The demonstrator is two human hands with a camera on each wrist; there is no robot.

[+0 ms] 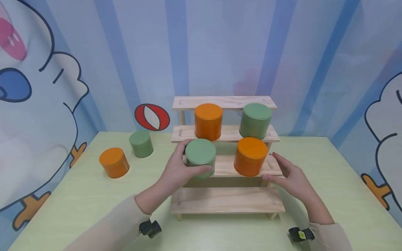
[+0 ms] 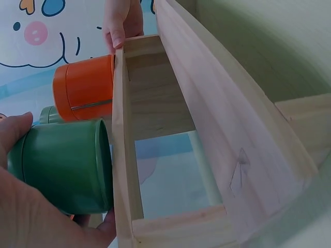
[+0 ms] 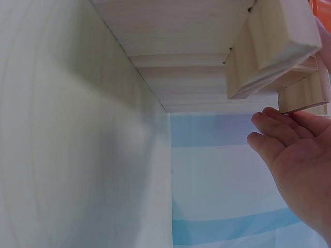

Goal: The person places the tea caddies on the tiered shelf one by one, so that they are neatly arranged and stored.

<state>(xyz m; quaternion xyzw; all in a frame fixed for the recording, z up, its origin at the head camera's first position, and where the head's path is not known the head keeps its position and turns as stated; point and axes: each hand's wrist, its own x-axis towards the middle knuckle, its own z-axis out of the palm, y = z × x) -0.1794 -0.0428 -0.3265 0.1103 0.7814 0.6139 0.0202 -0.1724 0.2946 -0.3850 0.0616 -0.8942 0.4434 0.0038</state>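
Partly, left fingers hide the green tin they grip — right fingers clasp the shelf

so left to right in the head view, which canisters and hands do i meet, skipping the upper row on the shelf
Orange tabletop canister, green tabletop canister, left hand, held green canister, lower orange shelf canister, right hand.

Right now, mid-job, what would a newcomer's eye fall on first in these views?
Probably the stepped wooden stand at centre, and the green canister that the left hand grips at its left side. Next, the bright orange canister to that one's right. Then, left of the stand, an orange tub and a green tub on the table.
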